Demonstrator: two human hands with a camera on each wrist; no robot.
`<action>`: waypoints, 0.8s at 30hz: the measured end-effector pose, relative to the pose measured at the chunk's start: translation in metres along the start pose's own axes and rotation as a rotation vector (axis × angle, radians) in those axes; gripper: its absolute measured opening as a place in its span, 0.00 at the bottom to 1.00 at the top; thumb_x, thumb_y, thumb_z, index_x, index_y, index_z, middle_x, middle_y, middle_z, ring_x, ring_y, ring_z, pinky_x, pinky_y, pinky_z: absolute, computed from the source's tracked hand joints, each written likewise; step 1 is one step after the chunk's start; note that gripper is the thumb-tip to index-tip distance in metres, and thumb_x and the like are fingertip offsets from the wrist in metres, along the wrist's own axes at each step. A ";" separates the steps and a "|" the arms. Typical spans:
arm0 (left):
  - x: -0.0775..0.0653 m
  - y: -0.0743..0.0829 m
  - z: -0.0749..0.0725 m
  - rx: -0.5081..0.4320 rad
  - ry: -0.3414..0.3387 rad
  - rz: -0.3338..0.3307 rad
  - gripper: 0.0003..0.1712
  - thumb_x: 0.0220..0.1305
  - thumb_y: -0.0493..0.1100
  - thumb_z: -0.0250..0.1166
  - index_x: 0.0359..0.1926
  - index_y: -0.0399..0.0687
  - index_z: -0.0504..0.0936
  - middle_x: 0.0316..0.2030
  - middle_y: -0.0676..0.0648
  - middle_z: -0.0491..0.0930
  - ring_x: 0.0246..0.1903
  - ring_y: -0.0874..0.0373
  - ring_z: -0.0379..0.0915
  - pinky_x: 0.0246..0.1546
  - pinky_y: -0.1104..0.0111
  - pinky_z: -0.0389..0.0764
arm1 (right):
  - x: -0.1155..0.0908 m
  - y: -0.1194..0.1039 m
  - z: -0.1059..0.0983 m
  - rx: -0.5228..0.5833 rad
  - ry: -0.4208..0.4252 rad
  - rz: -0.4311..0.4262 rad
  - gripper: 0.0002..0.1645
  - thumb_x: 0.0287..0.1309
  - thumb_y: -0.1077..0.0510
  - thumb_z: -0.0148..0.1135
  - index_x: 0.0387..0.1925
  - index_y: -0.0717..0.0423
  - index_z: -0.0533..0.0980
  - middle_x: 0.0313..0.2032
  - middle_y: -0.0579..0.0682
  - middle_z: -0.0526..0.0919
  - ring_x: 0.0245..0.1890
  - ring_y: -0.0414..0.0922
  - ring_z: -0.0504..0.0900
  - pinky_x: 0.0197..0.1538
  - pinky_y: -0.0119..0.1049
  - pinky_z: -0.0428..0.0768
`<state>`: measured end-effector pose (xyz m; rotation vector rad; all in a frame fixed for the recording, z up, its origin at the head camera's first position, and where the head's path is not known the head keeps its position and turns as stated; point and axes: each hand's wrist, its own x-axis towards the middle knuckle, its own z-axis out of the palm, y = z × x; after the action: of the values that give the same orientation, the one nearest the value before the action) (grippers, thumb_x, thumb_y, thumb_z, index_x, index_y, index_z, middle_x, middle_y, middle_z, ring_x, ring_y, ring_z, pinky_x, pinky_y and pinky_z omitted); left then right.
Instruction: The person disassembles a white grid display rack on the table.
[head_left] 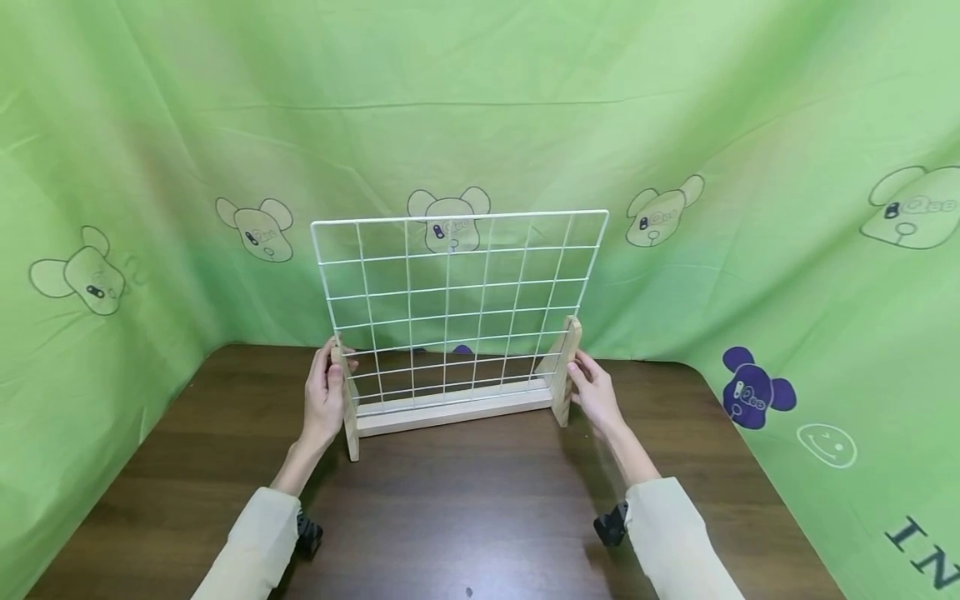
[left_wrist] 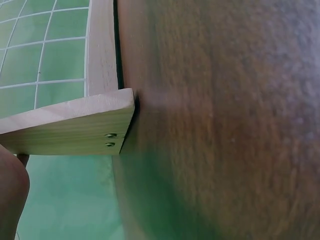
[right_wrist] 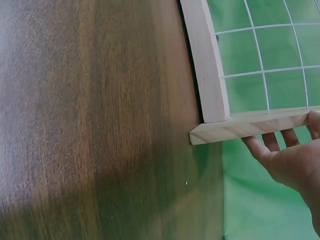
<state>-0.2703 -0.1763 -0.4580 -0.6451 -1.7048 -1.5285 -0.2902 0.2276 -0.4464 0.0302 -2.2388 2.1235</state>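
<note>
A white wire grid panel (head_left: 465, 287) stands upright in a wooden base, forming a grid display stand. A pale crossbar (head_left: 454, 412) joins the stand's two slanted wooden side boards at the bottom. My left hand (head_left: 325, 396) grips the left side board (left_wrist: 75, 120) near its top, thumb on the near side and fingertips showing past the grid's edge. Two screw heads (left_wrist: 110, 135) show low on that board's outer face. On the other side, my right hand (head_left: 596, 393) holds the right side board (right_wrist: 245, 127) from outside, fingers against its outer face and a digit at its edge.
The stand is toward the back of a dark brown wooden table (head_left: 465, 517) with rounded far corners. Green cloth (head_left: 480, 100) printed with bear heads hangs behind and at both sides. Each wrist wears a small black camera, one of them (head_left: 611, 523) beside the right sleeve.
</note>
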 end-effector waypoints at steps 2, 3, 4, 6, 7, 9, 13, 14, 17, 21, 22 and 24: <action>0.000 0.001 -0.001 -0.007 -0.004 0.018 0.28 0.75 0.43 0.44 0.63 0.19 0.60 0.44 0.23 0.70 0.40 0.66 0.76 0.47 0.72 0.78 | 0.001 0.001 0.001 0.005 -0.006 0.003 0.30 0.75 0.62 0.38 0.73 0.63 0.49 0.68 0.67 0.58 0.64 0.62 0.62 0.63 0.58 0.66; 0.000 0.001 -0.001 -0.009 -0.007 0.023 0.29 0.75 0.44 0.43 0.63 0.20 0.59 0.44 0.23 0.70 0.41 0.67 0.75 0.47 0.72 0.78 | 0.001 0.001 0.001 0.004 -0.008 0.004 0.30 0.75 0.62 0.38 0.73 0.63 0.49 0.68 0.67 0.58 0.64 0.62 0.62 0.63 0.58 0.66; 0.000 0.007 -0.001 -0.006 -0.011 0.022 0.28 0.75 0.42 0.43 0.62 0.18 0.59 0.44 0.22 0.70 0.40 0.66 0.75 0.47 0.71 0.78 | 0.002 0.001 0.001 0.000 -0.007 0.005 0.30 0.75 0.61 0.39 0.73 0.63 0.49 0.68 0.67 0.58 0.64 0.62 0.62 0.63 0.58 0.66; 0.001 0.013 0.000 0.005 -0.017 0.026 0.27 0.76 0.41 0.42 0.61 0.17 0.58 0.43 0.21 0.70 0.40 0.65 0.75 0.47 0.71 0.78 | 0.003 0.002 0.000 -0.010 -0.008 0.003 0.30 0.75 0.61 0.40 0.73 0.63 0.50 0.68 0.67 0.57 0.65 0.62 0.61 0.63 0.59 0.65; 0.002 0.018 0.000 0.007 -0.022 0.025 0.26 0.76 0.39 0.42 0.61 0.16 0.58 0.42 0.21 0.69 0.40 0.64 0.75 0.47 0.71 0.78 | 0.003 0.002 0.000 -0.016 -0.007 0.005 0.30 0.75 0.61 0.40 0.73 0.63 0.50 0.68 0.66 0.57 0.65 0.62 0.61 0.63 0.60 0.65; 0.002 0.020 0.000 0.011 -0.030 0.017 0.25 0.76 0.38 0.43 0.61 0.16 0.59 0.42 0.21 0.70 0.40 0.61 0.76 0.47 0.72 0.78 | 0.004 0.002 -0.001 -0.021 -0.004 0.007 0.30 0.75 0.60 0.41 0.73 0.63 0.50 0.68 0.66 0.57 0.65 0.62 0.61 0.64 0.60 0.64; 0.002 0.018 -0.004 -0.043 -0.056 -0.045 0.22 0.74 0.31 0.42 0.63 0.18 0.59 0.43 0.21 0.69 0.42 0.63 0.76 0.48 0.72 0.78 | 0.004 0.001 -0.002 -0.012 0.001 0.015 0.30 0.75 0.60 0.41 0.73 0.63 0.50 0.69 0.66 0.57 0.65 0.63 0.61 0.64 0.61 0.63; 0.001 0.016 -0.006 -0.069 -0.061 -0.066 0.21 0.74 0.29 0.42 0.63 0.19 0.59 0.43 0.20 0.68 0.42 0.63 0.77 0.49 0.72 0.77 | 0.003 0.001 -0.002 -0.011 0.001 0.017 0.30 0.75 0.60 0.41 0.73 0.63 0.50 0.69 0.67 0.56 0.65 0.63 0.60 0.64 0.61 0.62; -0.001 0.007 -0.011 -0.138 -0.069 -0.118 0.22 0.72 0.26 0.42 0.65 0.22 0.59 0.45 0.19 0.68 0.43 0.63 0.77 0.50 0.71 0.78 | 0.002 0.000 -0.001 -0.008 0.007 0.025 0.29 0.75 0.62 0.40 0.73 0.63 0.51 0.69 0.67 0.57 0.65 0.63 0.61 0.64 0.61 0.63; -0.002 -0.001 -0.017 -0.202 -0.070 -0.152 0.22 0.71 0.25 0.43 0.65 0.23 0.61 0.46 0.25 0.73 0.43 0.55 0.78 0.49 0.68 0.78 | -0.001 -0.003 0.000 -0.008 0.030 0.023 0.28 0.74 0.63 0.40 0.72 0.63 0.53 0.68 0.65 0.59 0.65 0.60 0.63 0.62 0.58 0.67; -0.002 -0.002 -0.018 -0.214 -0.069 -0.153 0.22 0.71 0.25 0.44 0.64 0.23 0.62 0.46 0.27 0.74 0.43 0.53 0.79 0.49 0.68 0.78 | -0.002 -0.003 0.001 -0.005 0.039 0.019 0.28 0.74 0.63 0.41 0.72 0.63 0.54 0.68 0.65 0.60 0.64 0.59 0.63 0.62 0.57 0.68; -0.001 -0.002 -0.020 -0.230 -0.070 -0.150 0.21 0.71 0.25 0.45 0.63 0.22 0.62 0.46 0.31 0.76 0.42 0.52 0.79 0.48 0.67 0.79 | -0.005 -0.005 0.002 0.008 0.059 0.009 0.27 0.74 0.63 0.41 0.71 0.63 0.55 0.67 0.64 0.61 0.63 0.57 0.65 0.61 0.55 0.70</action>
<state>-0.2677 -0.1957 -0.4599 -0.7079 -1.6744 -1.8462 -0.2852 0.2257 -0.4419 -0.0420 -2.2022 2.1083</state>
